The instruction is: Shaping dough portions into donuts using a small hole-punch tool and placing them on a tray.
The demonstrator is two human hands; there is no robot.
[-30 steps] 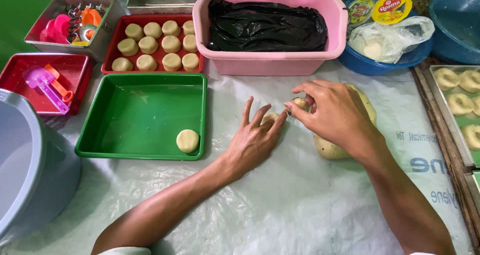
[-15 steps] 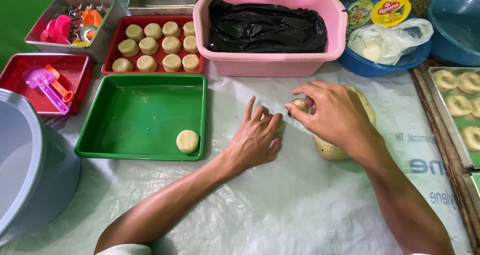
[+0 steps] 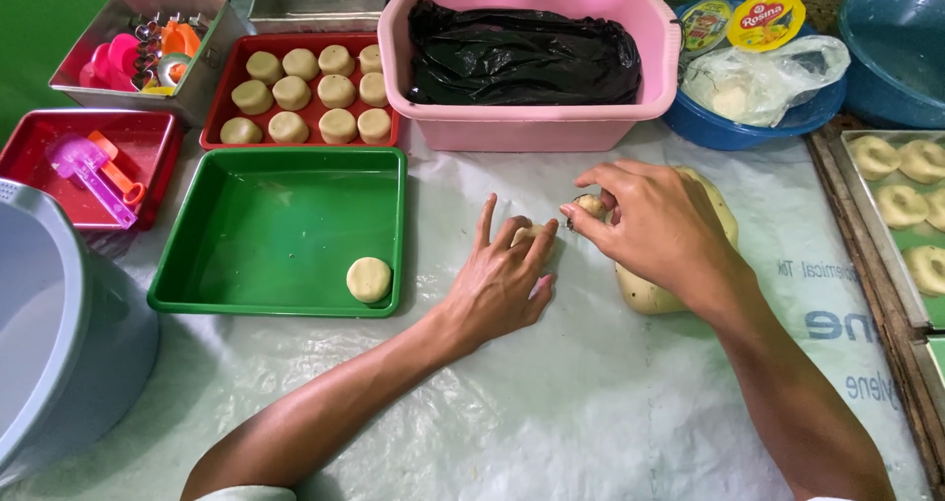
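Over the last second little had shifted: the left hand (image 3: 507, 280) stayed flat, fingers spread, pressing a small dough piece (image 3: 527, 233) onto the plastic sheet (image 3: 591, 412), so the shaping was in mid-course. The right hand (image 3: 655, 225) kept a pinch of dough (image 3: 591, 206) between thumb and fingertips, above the big dough lump (image 3: 650, 289). The piece looked pale, smooth and soft. One finished disc (image 3: 369, 280) lay near the green tray's (image 3: 197, 294) front right corner.

The right hand (image 3: 658, 227) is hiding most of the dough lump (image 3: 650, 289), while the left hand (image 3: 507, 280) is covering a small piece (image 3: 526, 233).
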